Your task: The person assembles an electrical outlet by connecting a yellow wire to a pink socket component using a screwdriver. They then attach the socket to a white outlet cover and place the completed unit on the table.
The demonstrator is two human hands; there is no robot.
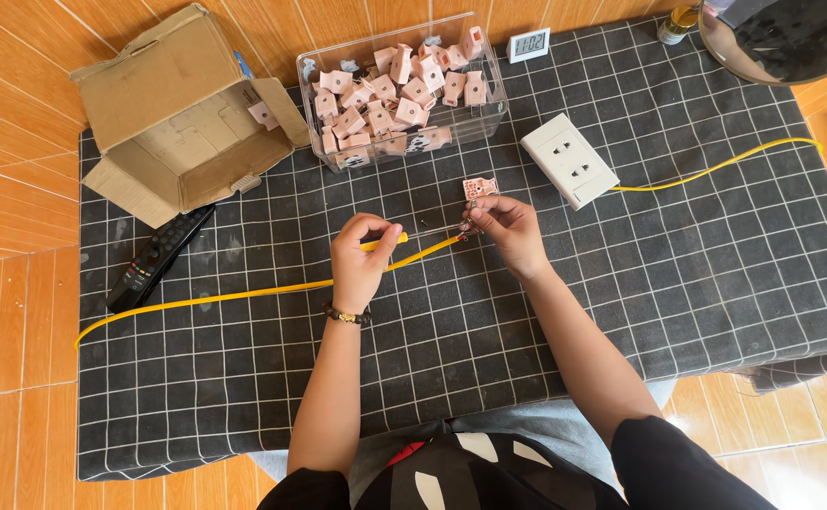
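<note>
A small pink socket part (480,187) sits at the fingertips of the right hand (508,231), pinched closed on it just where the bared end of a yellow cable (244,294) meets it, so the wire end and the part are brought together between the two hands. The left hand (362,260) is closed round the yellow cable a little way back, seemingly to keep that end steady and level; behind it the cable trails off to the person's left across the black grid-patterned cloth (489,359) that covers the desk. Beyond the hands a clear plastic tub (404,90) holds many more of the same pink parts within reach. Beyond the right hand lies a white socket block (569,161) with its own yellow lead. Beyond the left hand are an open cardboard box (182,113) and a black remote control (159,257)
</note>
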